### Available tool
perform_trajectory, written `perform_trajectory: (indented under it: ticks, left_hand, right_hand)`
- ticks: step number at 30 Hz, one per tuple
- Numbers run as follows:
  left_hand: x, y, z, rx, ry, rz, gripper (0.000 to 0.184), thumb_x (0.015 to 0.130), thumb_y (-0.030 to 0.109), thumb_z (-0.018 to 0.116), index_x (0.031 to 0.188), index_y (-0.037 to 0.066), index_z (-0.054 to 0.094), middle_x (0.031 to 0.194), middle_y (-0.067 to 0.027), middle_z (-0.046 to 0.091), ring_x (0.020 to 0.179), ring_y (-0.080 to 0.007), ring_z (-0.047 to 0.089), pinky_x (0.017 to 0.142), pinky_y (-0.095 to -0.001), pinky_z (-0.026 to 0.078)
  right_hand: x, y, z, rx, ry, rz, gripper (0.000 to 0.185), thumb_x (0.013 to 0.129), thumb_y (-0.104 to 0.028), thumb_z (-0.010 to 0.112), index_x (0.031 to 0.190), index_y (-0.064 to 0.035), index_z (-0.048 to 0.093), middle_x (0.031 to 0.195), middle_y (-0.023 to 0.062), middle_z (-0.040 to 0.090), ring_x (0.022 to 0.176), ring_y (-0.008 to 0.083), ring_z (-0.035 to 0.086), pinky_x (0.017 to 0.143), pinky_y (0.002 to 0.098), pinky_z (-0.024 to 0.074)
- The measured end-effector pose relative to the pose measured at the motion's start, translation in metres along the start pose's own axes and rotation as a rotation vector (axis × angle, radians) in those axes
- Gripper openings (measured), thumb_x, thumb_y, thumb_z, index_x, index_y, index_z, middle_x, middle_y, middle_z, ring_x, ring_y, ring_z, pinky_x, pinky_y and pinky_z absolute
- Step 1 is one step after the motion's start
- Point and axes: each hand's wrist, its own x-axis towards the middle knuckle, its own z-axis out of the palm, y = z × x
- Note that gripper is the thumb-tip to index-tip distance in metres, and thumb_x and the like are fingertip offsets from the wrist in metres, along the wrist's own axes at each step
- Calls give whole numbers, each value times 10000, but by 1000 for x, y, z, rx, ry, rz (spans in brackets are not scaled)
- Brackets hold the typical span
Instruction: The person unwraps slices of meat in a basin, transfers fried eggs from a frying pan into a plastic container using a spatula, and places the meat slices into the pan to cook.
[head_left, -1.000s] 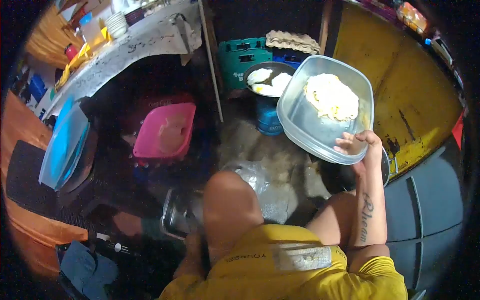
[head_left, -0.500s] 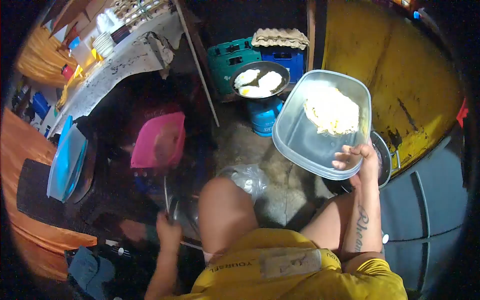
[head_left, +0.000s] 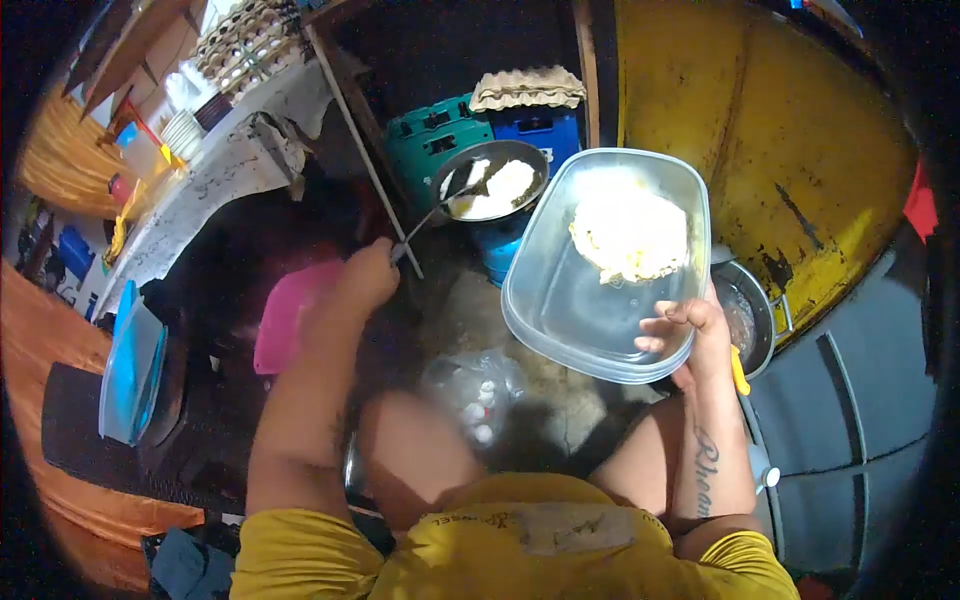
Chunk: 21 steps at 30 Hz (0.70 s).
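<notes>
My left hand (head_left: 372, 276) is closed around the handle of a spatula (head_left: 428, 218). Its dark blade reaches into a frying pan (head_left: 545, 180) and covers part of the fried eggs (head_left: 510, 182) there. On the right, my right hand (head_left: 690, 335) grips the near corner of a clear plastic container (head_left: 590, 325), thumb and fingers over its rim. The container is tilted toward me. A pile of fried eggs (head_left: 630, 235), washed out by glare, lies at its far end. Beneath the pan stands a blue gas tank (head_left: 497, 245).
A pink plastic container (head_left: 290, 315) and blue-lidded containers (head_left: 135, 365) lie at left. A plastic bag with eggshells (head_left: 478, 395) sits on the floor. Behind the right hand is a metal pot (head_left: 752, 310). Crates (head_left: 430, 145) and egg trays (head_left: 525, 90) stand at the back.
My left hand has swung up and forward from beside my knee, bringing the spatula blade from above the pink container into the pan. My right hand still holds the clear container.
</notes>
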Motion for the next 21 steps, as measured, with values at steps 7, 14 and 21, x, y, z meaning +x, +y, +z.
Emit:
perform_trajectory:
  ticks: [7,14,21]
  left_hand:
    - [72,46,-34,252,-177,223,209,833,111,517,948,20,666,867,-208,683,819,-339,684,720,-450,530]
    - [116,74,-45,397,-383,123,208,767,44,569,897,-3,724,796,-198,697,675,-301,696,619,-410,541]
    - [79,96,-22,511,-229,56,289,770,61,586,1026,13,711,1129,-213,655,1044,-349,648,880,-432,514]
  right_hand:
    - [12,4,-3,41,-44,12,840,644,-47,512,1450,-158,305,945,166,499,599,284,600,466,383,587]
    - [17,2,-6,65,-74,49,904,656,-15,497,1505,-186,237,804,94,517,573,202,575,439,314,564]
    - [23,4,-11,68,-89,68,913,658,-6,494,1514,-174,222,807,98,553,575,168,560,438,290,551]
